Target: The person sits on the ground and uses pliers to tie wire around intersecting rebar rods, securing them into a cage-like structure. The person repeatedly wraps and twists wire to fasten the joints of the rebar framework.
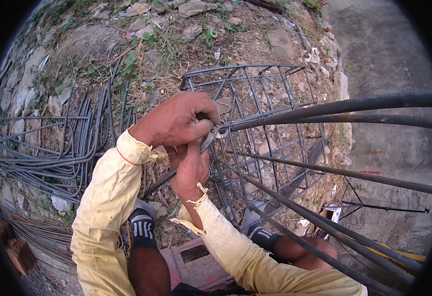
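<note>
My left hand (186,118) is closed, thumb and fingers pinched together beside a steel bar (275,116); what they pinch is hidden. Just below it, my right hand (192,170) is wrapped round grey metal pincers (209,139). The head of the pincers lies against the left part of the bar, where it meets a rebar cage (261,91). The cage is a grid of long bars and bent rods resting on the ground before me. Another dark bar (160,182) shows to the left of my right hand.
Bent steel stirrups (73,153) lie heaped at the left, with thin rods (38,227) below. Several long bars (344,175) run out to the right. Bricks (21,256) sit at lower left. A concrete strip (388,64) borders the rubble. A worn pinkish slab (196,266) lies between my legs.
</note>
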